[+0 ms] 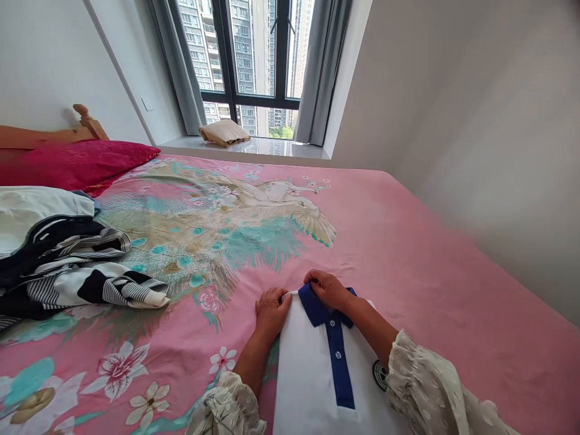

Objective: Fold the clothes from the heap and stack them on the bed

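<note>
A white polo shirt (308, 374) with a blue collar (315, 305) and a blue button placket lies folded on the pink bedspread (408, 254), collar away from me. My left hand (270, 312) rests at the shirt's top left corner, fingers curled and pinching the white edge. My right hand (328, 289) lies on the blue collar, fingers bent and pressing it down. A round dark badge shows on the shirt beside my right sleeve.
A heap of black-and-white striped clothes (77, 272) lies on the bed's left side. A red pillow (72, 163) and wooden headboard are at the far left. A folded tan cloth (224, 132) sits on the window sill. A grey wall runs along the right.
</note>
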A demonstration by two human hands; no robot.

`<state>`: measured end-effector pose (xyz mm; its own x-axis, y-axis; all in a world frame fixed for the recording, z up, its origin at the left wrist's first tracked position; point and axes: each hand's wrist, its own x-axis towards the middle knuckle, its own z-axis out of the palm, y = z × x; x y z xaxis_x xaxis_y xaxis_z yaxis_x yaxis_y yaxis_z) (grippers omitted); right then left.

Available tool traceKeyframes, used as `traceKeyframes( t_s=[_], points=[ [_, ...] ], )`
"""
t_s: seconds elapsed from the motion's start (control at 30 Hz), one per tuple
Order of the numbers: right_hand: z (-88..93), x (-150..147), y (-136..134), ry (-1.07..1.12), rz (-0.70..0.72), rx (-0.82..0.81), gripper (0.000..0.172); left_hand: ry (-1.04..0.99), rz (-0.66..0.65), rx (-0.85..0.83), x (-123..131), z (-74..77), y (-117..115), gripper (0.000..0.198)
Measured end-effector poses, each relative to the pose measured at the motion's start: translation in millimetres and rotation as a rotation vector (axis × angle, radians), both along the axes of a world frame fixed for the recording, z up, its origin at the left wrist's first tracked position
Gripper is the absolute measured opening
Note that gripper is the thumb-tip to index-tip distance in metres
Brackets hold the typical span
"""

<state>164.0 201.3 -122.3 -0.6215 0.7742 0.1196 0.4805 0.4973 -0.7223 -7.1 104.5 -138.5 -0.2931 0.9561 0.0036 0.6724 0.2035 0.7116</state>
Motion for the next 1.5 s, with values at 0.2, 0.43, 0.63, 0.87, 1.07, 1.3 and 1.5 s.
traceKeyframes(
  t_s=[0.2,0.43,0.63,0.87,1.07,1.3,1.5],
  points=[
    [0.9,-2.6,0.4,-0.031,-0.132,0.079,0.022,0.002,0.026,-0.001,2.0,0.1,1.2,0.018],
    [1.2,71.7,-3.4,0.067,-0.440,0.007,0.030,-0.014,-0.019,-0.093,-1.0,8.2,11.4,0.019],
    [-2.9,138.2,-14.0,0.021,-0.408,-0.201,0.035,-0.130,-0.161,-0.202,-8.3,22.0,30.2,0.028],
    [6.4,130.9,-0.3,-0.179,-0.283,-0.192,0.023,-0.144,-0.138,-0.229,-0.2,30.0,28.2,0.036],
    [0.1,131.4,-1.6,-0.195,-0.292,-0.200,0.022,-0.121,-0.126,-0.225,1.3,28.4,26.5,0.038],
    [-5.1,127.6,-7.2,-0.162,-0.313,-0.103,0.021,-0.083,-0.045,-0.175,5.8,22.7,21.3,0.033],
    [-21.8,121.6,-12.6,-0.081,-0.507,0.046,0.016,-0.007,0.075,-0.047,7.4,6.5,25.4,0.022]
  ],
)
